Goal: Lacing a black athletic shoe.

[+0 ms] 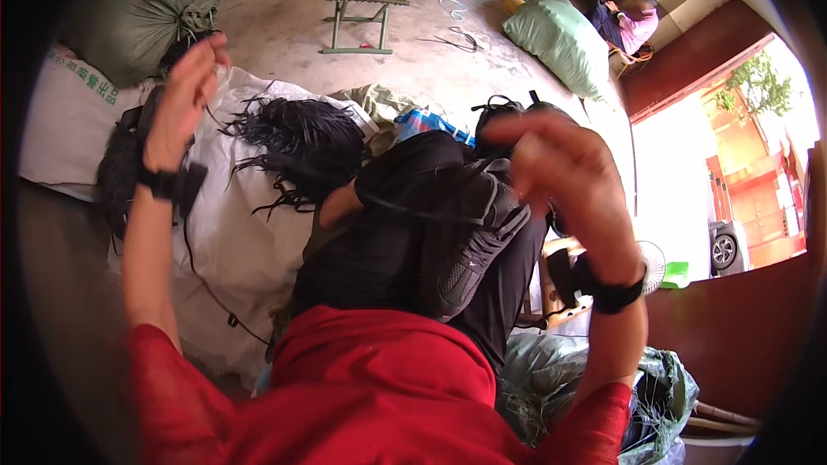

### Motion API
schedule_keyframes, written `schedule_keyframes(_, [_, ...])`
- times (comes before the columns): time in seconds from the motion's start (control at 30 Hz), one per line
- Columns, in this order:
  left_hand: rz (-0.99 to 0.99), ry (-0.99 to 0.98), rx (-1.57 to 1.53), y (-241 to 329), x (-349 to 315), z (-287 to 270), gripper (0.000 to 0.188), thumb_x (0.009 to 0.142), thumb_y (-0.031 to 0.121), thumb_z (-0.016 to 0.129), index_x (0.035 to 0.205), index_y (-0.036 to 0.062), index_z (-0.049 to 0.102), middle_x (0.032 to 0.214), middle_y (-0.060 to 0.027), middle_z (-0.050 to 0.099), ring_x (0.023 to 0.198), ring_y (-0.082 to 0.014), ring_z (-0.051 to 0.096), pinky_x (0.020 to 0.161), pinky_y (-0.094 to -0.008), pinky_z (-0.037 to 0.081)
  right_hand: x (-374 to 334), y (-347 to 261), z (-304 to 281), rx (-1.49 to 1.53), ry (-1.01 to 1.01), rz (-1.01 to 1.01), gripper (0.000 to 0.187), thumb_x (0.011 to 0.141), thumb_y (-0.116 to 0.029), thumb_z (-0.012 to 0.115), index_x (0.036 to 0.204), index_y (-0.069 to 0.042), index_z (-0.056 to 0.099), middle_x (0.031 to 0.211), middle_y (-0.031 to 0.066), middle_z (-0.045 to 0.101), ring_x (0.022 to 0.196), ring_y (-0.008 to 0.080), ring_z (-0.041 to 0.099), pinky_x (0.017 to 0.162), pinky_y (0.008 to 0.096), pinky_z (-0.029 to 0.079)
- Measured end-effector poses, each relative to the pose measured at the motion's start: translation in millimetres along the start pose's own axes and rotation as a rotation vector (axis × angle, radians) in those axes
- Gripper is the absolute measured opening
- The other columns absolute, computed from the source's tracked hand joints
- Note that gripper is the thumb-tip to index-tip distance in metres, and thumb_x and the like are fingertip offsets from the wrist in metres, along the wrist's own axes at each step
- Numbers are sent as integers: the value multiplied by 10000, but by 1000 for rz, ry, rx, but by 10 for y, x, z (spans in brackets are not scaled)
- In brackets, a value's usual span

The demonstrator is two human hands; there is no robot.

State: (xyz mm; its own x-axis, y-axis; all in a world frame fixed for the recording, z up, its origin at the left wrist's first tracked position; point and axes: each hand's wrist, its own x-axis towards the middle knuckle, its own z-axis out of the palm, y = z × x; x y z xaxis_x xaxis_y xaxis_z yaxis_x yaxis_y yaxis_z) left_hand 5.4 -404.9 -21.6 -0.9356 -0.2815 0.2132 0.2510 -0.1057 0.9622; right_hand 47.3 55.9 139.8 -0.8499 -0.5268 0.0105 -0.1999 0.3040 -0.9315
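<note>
A dark grey and black sneaker (465,263) rests across my lap, its toe toward me. A dark shoelace (431,214) stretches leftward from it. My left hand (185,90) is raised high at the left, fingers closed; a thin dark strand, seemingly this lace, hangs from it. My right hand (564,155) is lifted above the sneaker's far right side, and motion smears its fingers. Between the hands, a heap of black laces (301,142) lies on white sacking (237,245). Both wrists wear black bands.
A folding stool (366,10) stands ahead on the floor. Full sacks sit at the far left (142,13) and far right (560,43). Another person (633,26) sits in the back right corner. A green woven bag (551,379) lies by my right side, near a fan (652,267).
</note>
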Motion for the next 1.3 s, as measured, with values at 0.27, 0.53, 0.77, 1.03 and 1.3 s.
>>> schedule_keyframes(0.27, [-263, -526, 33, -40, -1170, 1421, 122, 950, 105, 543, 1025, 15, 578, 830, -87, 693, 556, -70, 567, 522, -195, 460, 775, -532, -88, -527, 17, -335, 281, 974, -175, 519, 1178, -21, 636, 907, 100, 710, 754, 154, 674, 723, 269, 534])
schedule_keyframes(0.53, [3, -829, 225, -126, -1534, 2016, 76, 915, 75, 583, 963, 23, 612, 749, -77, 690, 608, -147, 645, 598, -248, 512, 97, 782, -452, -810, 8, -79, 294, 871, -193, 633, 1131, -59, 657, 764, 167, 677, 688, 308, 672, 641, 370, 517])
schedule_keyframes(0.77, [638, -690, 376, -308, -1427, 2811, 126, 829, 91, 680, 944, 98, 628, 1010, -19, 663, 1094, -227, 611, 889, -366, 439, -580, 1887, -344, -289, 425, 163, 333, 943, -238, 576, 1180, -9, 629, 1012, 125, 681, 975, 174, 622, 875, 292, 455])
schedule_keyframes(1.03, [999, -742, 863, -406, -1384, 3232, 107, 823, 96, 601, 929, 106, 618, 848, 0, 599, 885, -151, 596, 769, -360, 383, -601, 1913, -217, 128, 431, 115, 318, 884, -163, 668, 1151, 9, 637, 951, 5, 668, 864, 73, 589, 811, 228, 464])
schedule_keyframes(1.3, [1048, -531, 954, -315, -1509, 3185, 57, 755, 100, 587, 805, 102, 560, 690, 3, 464, 740, -154, 534, 685, -361, 346, -691, 2000, -283, 328, 393, 96, 287, 894, -103, 648, 1160, 5, 645, 969, 3, 681, 872, 56, 595, 825, 214, 469])
